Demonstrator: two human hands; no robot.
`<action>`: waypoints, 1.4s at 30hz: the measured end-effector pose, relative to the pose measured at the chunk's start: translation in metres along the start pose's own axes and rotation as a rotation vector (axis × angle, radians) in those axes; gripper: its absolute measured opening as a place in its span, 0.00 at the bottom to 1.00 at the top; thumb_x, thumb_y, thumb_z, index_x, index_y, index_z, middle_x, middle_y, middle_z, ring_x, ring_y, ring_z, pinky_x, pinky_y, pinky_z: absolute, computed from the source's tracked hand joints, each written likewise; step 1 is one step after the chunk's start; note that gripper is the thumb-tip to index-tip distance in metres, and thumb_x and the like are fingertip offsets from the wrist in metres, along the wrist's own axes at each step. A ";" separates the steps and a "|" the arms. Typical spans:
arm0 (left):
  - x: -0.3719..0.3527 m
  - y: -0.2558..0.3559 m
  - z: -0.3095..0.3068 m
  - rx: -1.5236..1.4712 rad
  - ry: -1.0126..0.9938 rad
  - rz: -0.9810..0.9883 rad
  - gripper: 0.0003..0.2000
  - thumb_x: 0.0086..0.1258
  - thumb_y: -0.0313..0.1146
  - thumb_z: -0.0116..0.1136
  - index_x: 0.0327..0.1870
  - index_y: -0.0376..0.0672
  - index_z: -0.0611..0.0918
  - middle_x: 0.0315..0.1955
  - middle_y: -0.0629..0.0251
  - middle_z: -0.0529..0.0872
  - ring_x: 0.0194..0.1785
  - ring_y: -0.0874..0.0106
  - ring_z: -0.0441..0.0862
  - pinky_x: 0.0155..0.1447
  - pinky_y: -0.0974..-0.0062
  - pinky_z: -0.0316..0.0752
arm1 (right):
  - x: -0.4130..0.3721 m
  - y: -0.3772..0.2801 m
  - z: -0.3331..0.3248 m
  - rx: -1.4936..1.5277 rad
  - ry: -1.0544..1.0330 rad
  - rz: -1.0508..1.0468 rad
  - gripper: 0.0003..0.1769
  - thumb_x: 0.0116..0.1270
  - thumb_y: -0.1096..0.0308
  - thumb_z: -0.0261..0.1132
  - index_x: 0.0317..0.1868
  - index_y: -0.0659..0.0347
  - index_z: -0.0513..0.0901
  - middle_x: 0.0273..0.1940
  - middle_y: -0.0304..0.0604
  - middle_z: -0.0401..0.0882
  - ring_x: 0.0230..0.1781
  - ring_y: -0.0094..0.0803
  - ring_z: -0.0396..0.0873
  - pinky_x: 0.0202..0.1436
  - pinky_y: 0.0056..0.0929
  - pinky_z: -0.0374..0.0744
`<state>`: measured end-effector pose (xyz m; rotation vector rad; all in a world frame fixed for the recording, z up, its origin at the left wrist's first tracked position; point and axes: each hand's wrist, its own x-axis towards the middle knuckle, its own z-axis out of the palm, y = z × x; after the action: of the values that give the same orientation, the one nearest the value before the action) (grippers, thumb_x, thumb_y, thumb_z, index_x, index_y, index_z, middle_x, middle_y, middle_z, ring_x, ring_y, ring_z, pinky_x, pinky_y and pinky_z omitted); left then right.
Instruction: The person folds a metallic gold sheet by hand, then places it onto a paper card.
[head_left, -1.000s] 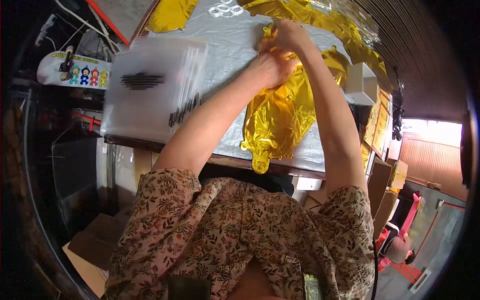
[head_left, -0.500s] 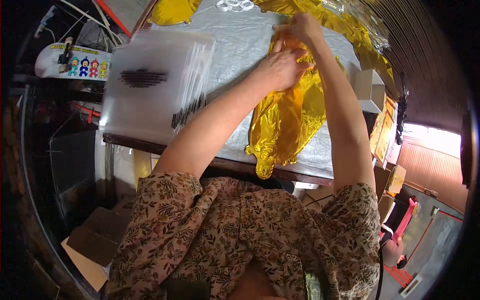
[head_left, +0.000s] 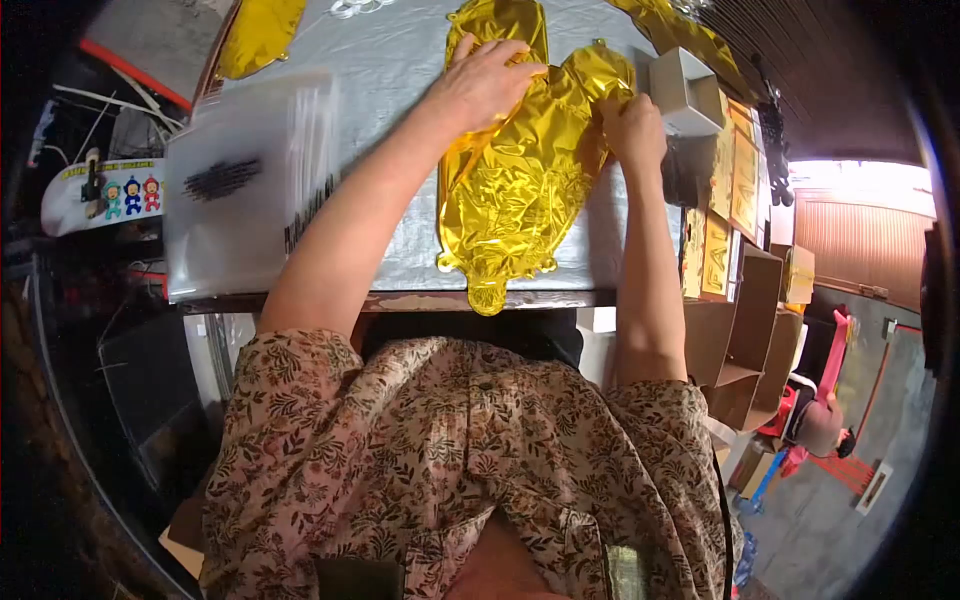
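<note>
A deflated gold foil balloon [head_left: 520,185] lies on the silver-covered table, wrinkled, with its tab end hanging at the front edge. My left hand [head_left: 485,88] rests on its upper left part with the fingers apart, partly over the foil. At the balloon's right edge, my right hand [head_left: 636,130] is closed with its fingers curled on the foil; the fingertips are partly hidden. Just right of that hand stands a white open box [head_left: 685,92].
Clear plastic bags with black print [head_left: 240,190] are stacked to the left. More gold foil [head_left: 262,38] lies at the far left, and more [head_left: 680,35] at the back right. Cardboard boxes [head_left: 745,335] stand beside the table; another person [head_left: 820,425] is farther right.
My right hand has come down from the foil's top to its right edge, and the foil there now spreads wider. My left hand stays on the foil. The view has shifted.
</note>
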<state>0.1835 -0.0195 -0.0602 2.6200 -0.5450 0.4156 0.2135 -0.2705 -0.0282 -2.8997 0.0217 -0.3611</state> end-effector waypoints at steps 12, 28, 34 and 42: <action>0.000 -0.002 0.001 0.056 0.036 0.042 0.18 0.82 0.38 0.52 0.69 0.57 0.81 0.68 0.63 0.77 0.72 0.63 0.73 0.78 0.46 0.58 | 0.014 -0.022 -0.028 0.494 -0.124 -0.060 0.19 0.74 0.60 0.65 0.44 0.72 0.86 0.40 0.59 0.90 0.40 0.54 0.89 0.45 0.47 0.85; -0.001 -0.009 0.002 -0.018 0.031 0.016 0.27 0.68 0.27 0.57 0.70 0.48 0.78 0.72 0.54 0.75 0.77 0.53 0.68 0.81 0.42 0.52 | -0.062 -0.037 0.022 0.168 -0.047 -0.482 0.36 0.85 0.45 0.44 0.82 0.57 0.61 0.82 0.49 0.61 0.84 0.55 0.54 0.84 0.62 0.46; -0.001 -0.019 0.012 0.009 0.008 0.030 0.27 0.69 0.28 0.58 0.71 0.46 0.76 0.73 0.51 0.74 0.79 0.51 0.65 0.82 0.46 0.52 | -0.066 -0.053 0.034 0.095 -0.013 -0.492 0.36 0.85 0.44 0.45 0.83 0.56 0.58 0.84 0.45 0.57 0.84 0.54 0.53 0.83 0.66 0.45; -0.003 -0.018 0.012 0.052 0.125 0.110 0.27 0.66 0.24 0.58 0.69 0.44 0.77 0.69 0.50 0.78 0.75 0.51 0.70 0.82 0.41 0.51 | -0.065 -0.061 0.031 0.093 -0.066 -0.463 0.37 0.85 0.43 0.44 0.84 0.55 0.58 0.84 0.45 0.57 0.85 0.51 0.52 0.83 0.67 0.45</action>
<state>0.1911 -0.0096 -0.0774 2.5986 -0.6457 0.6319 0.1573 -0.2014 -0.0596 -2.7964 -0.6658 -0.3288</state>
